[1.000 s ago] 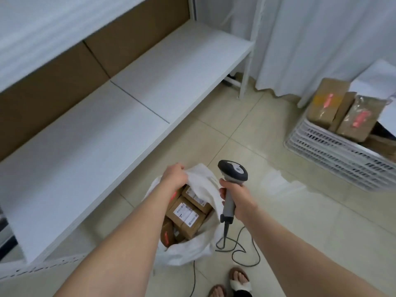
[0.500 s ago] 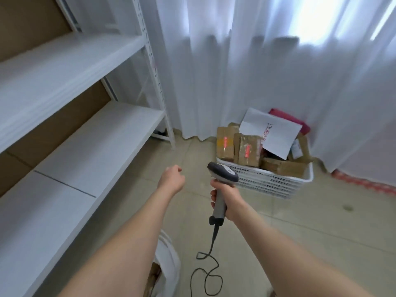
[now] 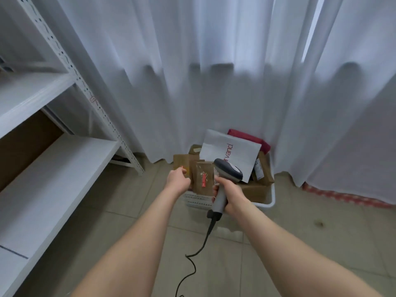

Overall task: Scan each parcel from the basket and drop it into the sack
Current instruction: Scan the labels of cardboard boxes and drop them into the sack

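A: Foreground?
B: Gripping scanner by its handle, right hand fingers wrapped round it; hovering left hand alongside, fingers curled, hold on anything unclear.
A: Beyond?
B: Standing upright in white basket, just past both hands, before curtain: brown parcel.

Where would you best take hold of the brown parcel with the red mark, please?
Probably by its upper left edge, coming from the left with the left hand. The brown parcel stands upright at the front of the basket, its top exposed above the rim, and the right hand holding the scanner blocks its right side.
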